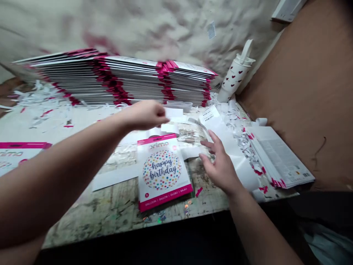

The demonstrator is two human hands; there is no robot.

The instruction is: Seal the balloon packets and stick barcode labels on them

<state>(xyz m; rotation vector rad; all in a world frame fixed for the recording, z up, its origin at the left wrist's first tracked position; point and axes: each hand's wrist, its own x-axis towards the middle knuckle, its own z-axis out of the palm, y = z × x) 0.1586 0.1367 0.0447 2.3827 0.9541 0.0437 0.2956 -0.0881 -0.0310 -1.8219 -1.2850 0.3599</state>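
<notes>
My left hand [151, 115] reaches over the middle of the table, its fingers curled into a pinch. White paper pieces [174, 112] show right beside the fingertips; I cannot tell whether one is gripped. Below it lies a flat white and pink balloon package [162, 171] printed "happy birthday", face up near the front edge. To its right, my right hand [220, 165] is open, fingers apart, above the table. A curled strip [199, 124] lies just beyond its fingertips, by a white sheet with barcode labels [211, 115].
Long stacks of pink-edged packages [135, 81] line the back. A white tumbler with hearts [235, 78] stands at back right. More packages [281, 156] lie at right, another [19, 156] at left. Paper scraps [41, 101] litter the table, and a brown panel [306, 92] rises at right.
</notes>
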